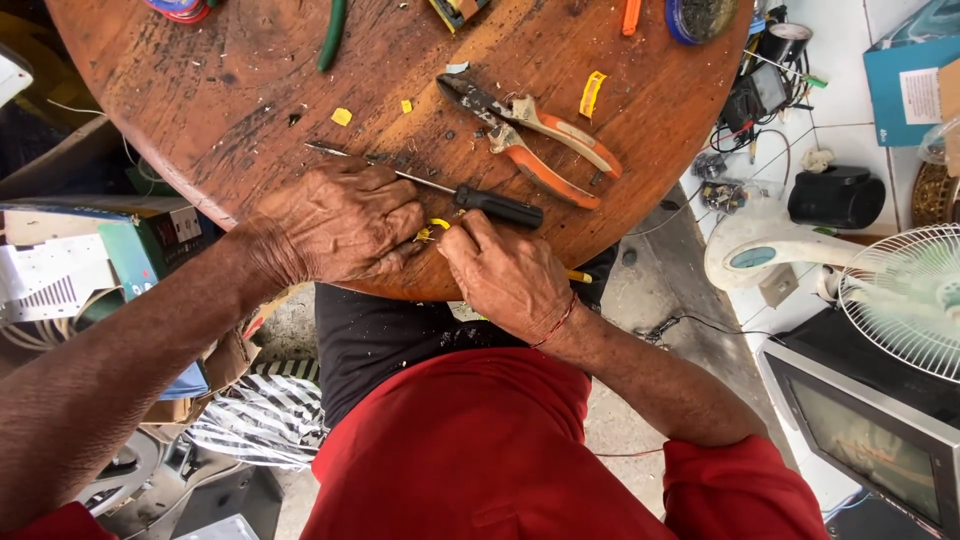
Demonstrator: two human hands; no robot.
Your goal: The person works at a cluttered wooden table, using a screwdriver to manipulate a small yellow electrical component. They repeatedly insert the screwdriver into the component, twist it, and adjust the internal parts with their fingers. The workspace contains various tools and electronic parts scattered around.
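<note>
Both hands meet at the near edge of the round wooden bench (250, 110). The left hand (340, 222) and the right hand (505, 275) each pinch a small yellow piece (437, 227) between narrowed fingertips; it sits right between the two grips. Just beyond the fingertips lies a screwdriver (450, 192) with a black handle, touching the right thumb. Farther out from the right grip rest orange-handled pliers (535, 140), and yellow scraps (342, 116) lie beyond the left grip.

Boxes and a screen around the table

Green-and-white carton (150, 240) at nine o'clock; grey-framed dark screen (868, 445) at four o'clock; blue box (905, 75) with white label (920, 95) at two o'clock.
</note>
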